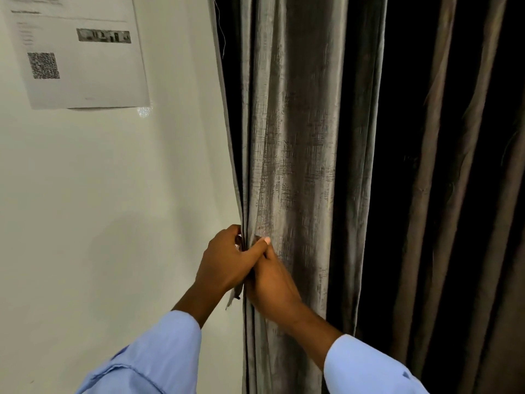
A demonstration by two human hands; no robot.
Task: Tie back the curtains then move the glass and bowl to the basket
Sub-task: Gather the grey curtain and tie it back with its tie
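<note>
Fingers (262, 243) of the left hand (227, 260) curled round the curtain (295, 155) edge, thumb pinching the fold; right hand (272, 282) just beside, touching it, gripping the same gathered grey fabric. Above the fingers, curtain hanging in folds. Left of them, white wall (108, 194) with a printed sheet (82, 52). Below, blue sleeves (159, 362).

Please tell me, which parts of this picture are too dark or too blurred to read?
Head view: right of the lit grey curtain the folds sink into near-black; the text on the paper notice is blurred and unreadable; both hands, left hand and right hand, look sharp and evenly lit.
</note>
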